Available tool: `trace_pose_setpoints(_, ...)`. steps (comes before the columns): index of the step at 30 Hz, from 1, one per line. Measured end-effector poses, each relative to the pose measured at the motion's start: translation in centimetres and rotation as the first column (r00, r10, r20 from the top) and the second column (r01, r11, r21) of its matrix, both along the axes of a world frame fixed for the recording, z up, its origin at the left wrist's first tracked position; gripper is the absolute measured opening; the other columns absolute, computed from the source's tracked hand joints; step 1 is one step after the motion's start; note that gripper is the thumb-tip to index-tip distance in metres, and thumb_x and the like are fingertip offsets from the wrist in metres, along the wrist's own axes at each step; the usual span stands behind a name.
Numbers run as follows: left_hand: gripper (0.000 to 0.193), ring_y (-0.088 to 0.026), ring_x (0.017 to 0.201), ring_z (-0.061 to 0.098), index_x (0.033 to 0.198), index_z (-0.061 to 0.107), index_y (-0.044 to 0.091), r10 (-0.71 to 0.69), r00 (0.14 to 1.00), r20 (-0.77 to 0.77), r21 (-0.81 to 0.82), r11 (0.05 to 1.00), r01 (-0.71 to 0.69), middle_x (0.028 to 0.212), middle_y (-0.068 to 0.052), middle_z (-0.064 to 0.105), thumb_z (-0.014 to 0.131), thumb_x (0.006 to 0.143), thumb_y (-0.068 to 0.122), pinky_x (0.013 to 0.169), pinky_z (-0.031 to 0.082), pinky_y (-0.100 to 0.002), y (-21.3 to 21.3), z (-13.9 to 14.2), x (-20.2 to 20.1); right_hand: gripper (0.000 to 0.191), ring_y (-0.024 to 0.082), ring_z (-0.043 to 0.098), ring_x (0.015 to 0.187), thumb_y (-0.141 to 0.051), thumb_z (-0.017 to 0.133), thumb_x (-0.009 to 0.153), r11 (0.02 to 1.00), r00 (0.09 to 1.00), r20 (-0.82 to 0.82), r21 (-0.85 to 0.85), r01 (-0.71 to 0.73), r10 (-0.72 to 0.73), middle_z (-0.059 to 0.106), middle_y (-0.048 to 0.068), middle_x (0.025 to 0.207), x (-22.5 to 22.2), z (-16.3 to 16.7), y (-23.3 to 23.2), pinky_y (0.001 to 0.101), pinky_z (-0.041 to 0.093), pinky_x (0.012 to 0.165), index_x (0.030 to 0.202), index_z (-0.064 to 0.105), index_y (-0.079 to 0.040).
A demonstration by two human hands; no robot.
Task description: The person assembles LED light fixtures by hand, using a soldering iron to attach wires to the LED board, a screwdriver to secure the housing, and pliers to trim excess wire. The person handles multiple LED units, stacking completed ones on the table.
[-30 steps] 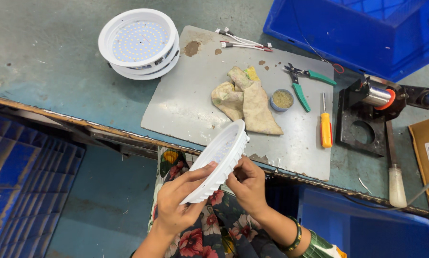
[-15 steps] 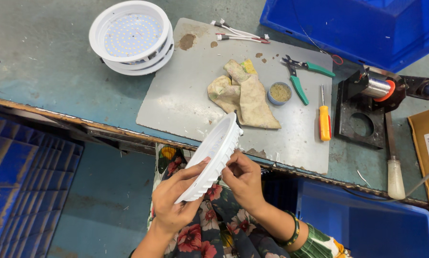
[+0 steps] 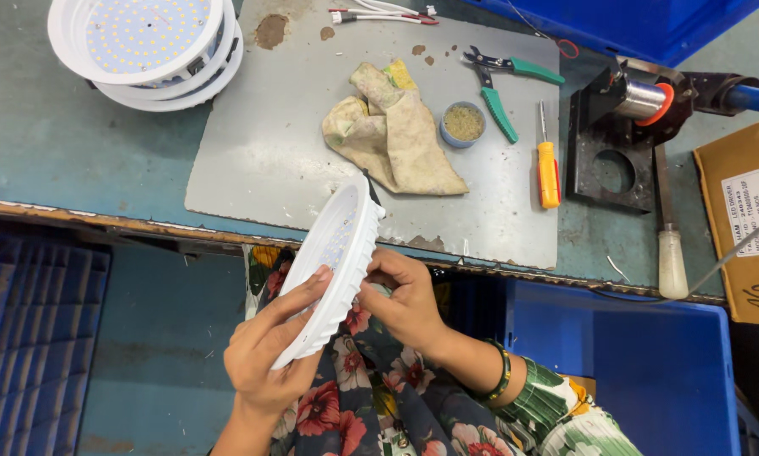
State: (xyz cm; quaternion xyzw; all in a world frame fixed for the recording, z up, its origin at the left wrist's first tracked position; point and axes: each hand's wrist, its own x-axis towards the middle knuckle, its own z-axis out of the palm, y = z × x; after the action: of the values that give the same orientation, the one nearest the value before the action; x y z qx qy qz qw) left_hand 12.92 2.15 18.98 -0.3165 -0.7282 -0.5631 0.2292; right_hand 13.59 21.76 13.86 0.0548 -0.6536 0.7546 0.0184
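The left hand [image 3: 265, 355] clasps the lower rim of a white round LED downlight housing [image 3: 333, 262], fingers wrapped around its ribbed edge. The right hand [image 3: 400, 300] pinches something at the housing's back, though what it grips is hidden. The housing stands tilted on edge, just below the grey work mat [image 3: 261, 160] and off the bench, over the lap. Held by the rim alone, it could slip and fall. Above the mat's far left corner sits a stack of finished light panels [image 3: 143, 46].
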Motion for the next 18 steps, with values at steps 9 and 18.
trace_pose_setpoints(9,0.025,-0.041,0.113,0.075,0.099,0.065,-0.002,0.010,0.999,0.030,-0.037,0.999,-0.009,0.114,-0.025,0.073,0.078,0.078,-0.001,0.089,0.063,-0.038,-0.6,-0.9,0.6,0.028,0.013,0.070,0.088,0.002,0.062,0.092,0.996,0.995,-0.023,0.023,-0.092,0.092,0.070,0.008,0.106,-0.3,0.1,-0.1,0.0272,0.057,0.072,0.118,0.068,0.006)
trace_pose_setpoints(18,0.026,-0.040,0.113,0.075,0.102,0.067,-0.002,0.017,0.999,0.039,-0.018,1.000,-0.016,0.113,-0.024,0.073,0.076,0.077,-0.002,0.089,0.063,-0.038,-1.1,-1.7,1.6,0.030,0.009,0.068,0.075,0.006,0.058,0.094,0.961,0.974,0.158,-0.249,-0.119,0.161,0.074,0.009,0.099,0.2,-1.6,-0.4,0.0229,0.055,0.063,0.123,0.066,0.009)
